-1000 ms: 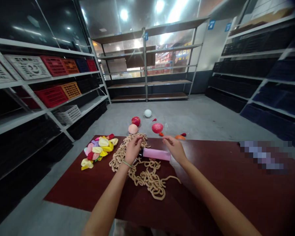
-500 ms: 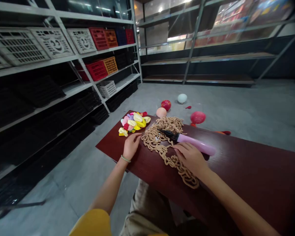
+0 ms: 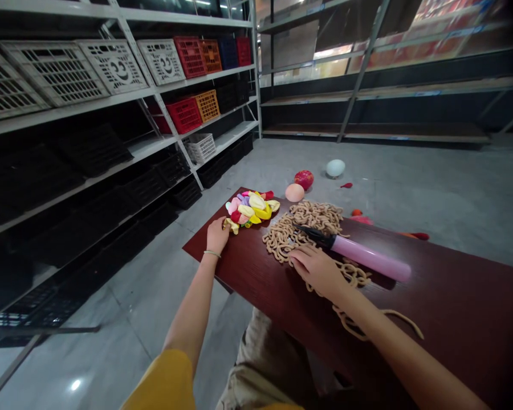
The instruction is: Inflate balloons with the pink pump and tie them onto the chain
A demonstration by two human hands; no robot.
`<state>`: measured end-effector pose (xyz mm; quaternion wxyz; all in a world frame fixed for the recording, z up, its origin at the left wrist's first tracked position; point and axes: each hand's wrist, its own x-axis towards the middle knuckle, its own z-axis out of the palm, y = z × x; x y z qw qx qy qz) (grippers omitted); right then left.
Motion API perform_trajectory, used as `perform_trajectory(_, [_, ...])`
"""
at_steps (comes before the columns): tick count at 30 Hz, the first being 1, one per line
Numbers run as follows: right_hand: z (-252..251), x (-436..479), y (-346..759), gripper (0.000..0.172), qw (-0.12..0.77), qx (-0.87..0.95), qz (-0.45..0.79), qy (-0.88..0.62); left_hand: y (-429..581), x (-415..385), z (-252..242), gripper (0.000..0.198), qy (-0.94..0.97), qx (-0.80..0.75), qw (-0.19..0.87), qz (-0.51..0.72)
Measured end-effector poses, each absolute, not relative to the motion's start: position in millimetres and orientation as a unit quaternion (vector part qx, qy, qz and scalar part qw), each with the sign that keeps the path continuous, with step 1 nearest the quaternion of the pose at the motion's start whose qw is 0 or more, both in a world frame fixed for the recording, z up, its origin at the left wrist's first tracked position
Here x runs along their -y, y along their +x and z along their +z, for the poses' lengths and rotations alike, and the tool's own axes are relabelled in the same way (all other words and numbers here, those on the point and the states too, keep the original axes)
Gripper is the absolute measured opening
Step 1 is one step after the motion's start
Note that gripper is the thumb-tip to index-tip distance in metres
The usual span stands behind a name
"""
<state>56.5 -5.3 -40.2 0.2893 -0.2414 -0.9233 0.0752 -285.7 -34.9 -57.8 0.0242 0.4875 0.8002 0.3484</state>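
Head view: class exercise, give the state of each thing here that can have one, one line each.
Left hand, open, by the balloon heap.
Right hand, flat on the tan cord.
Tan cord, tangled.
Pink balloon pump, lying on the table.
Balloon heap, deflated.
Red balloon, inflated, on floor.
Peach balloon, inflated, on floor.
Pale blue balloon, inflated, on floor.

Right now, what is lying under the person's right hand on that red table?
The right hand rests on a tangle of tan crinkled cord, visible around its fingers; whatever lies directly beneath the hand is hidden.
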Motion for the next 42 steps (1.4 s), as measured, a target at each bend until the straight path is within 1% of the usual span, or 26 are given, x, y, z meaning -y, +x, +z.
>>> perform_trajectory(3, [-42,6,57,0.019,0.281,0.926,0.078,-0.240,-279,41,-51,0.017,0.483,-0.798,0.019,0.360])
perform_trajectory(7, [-41,5,63,0.020,0.288,0.914,0.128,-0.253,-257,56,-25,0.015,0.480,-0.761,0.010,0.436])
perform_trajectory(11, [-36,3,72,0.021,0.321,0.875,0.219,-0.288,-222,57,8,0.015,0.511,-0.693,0.098,0.499])
perform_trajectory(14, [-31,2,82,0.023,0.342,0.820,0.305,-0.343,-185,45,21,0.015,0.529,-0.632,0.169,0.541])
perform_trajectory(17, [-30,4,97,0.030,0.353,0.742,0.419,-0.387,-137,29,23,0.015,0.538,-0.571,0.261,0.563])
perform_trajectory(19, [-31,6,109,0.033,0.372,0.675,0.504,-0.390,-102,17,21,0.015,0.541,-0.542,0.307,0.565])
perform_trajectory(22, [-30,11,128,0.036,0.402,0.579,0.607,-0.366,-50,-2,18,0.014,0.559,-0.513,0.332,0.559])
perform_trajectory(25, [-27,16,147,0.039,0.426,0.513,0.662,-0.342,-11,-19,12,0.013,0.578,-0.478,0.362,0.554])
perform_trajectory(27, [-27,17,157,0.039,0.449,0.484,0.666,-0.347,5,-27,5,0.014,0.567,-0.462,0.387,0.563])
perform_trajectory(31, [-33,12,172,0.037,0.514,0.440,0.612,-0.410,10,-35,-21,0.020,0.517,-0.478,0.414,0.577])
perform_trajectory(34, [-37,5,182,0.038,0.541,0.422,0.586,-0.430,3,-34,-36,0.020,0.522,-0.477,0.423,0.567])
perform_trajectory(36, [-38,2,187,0.037,0.553,0.420,0.572,-0.437,-1,-32,-38,0.020,0.540,-0.476,0.407,0.562])
perform_trajectory(40, [-34,-1,196,0.036,0.566,0.433,0.531,-0.458,1,-23,-29,0.023,0.564,-0.501,0.327,0.569])
perform_trajectory(41, [-32,0,197,0.034,0.564,0.447,0.515,-0.466,4,-20,-26,0.023,0.561,-0.503,0.341,0.562])
perform_trajectory(42, [-30,1,199,0.032,0.558,0.469,0.493,-0.475,7,-17,-23,0.024,0.557,-0.499,0.385,0.541])
